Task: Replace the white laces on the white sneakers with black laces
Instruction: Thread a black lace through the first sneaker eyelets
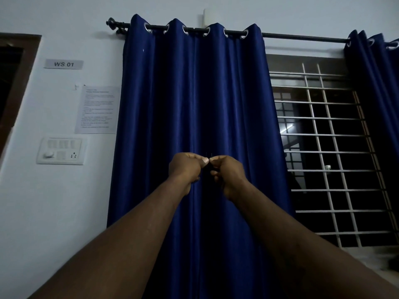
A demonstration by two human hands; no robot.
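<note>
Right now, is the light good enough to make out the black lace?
Head view: dim, bluish light; the black lace pinched between left grip and right grip nearly vanishes against the dark blue curtain. Same view: the curtain rod bows from wide-angle distortion.

We hold both arms out before a blue curtain [194, 104]. Our left hand [186, 167] and right hand [228, 171] meet with fingers curled, pinching a black lace [208, 168] whose two thin tips stick up between them. To the right is a dark barred window [323, 147]. On the white wall to the left are a "WS 01" sign [64, 64], a printed sheet [97, 110] and a switch panel [61, 151].
</note>
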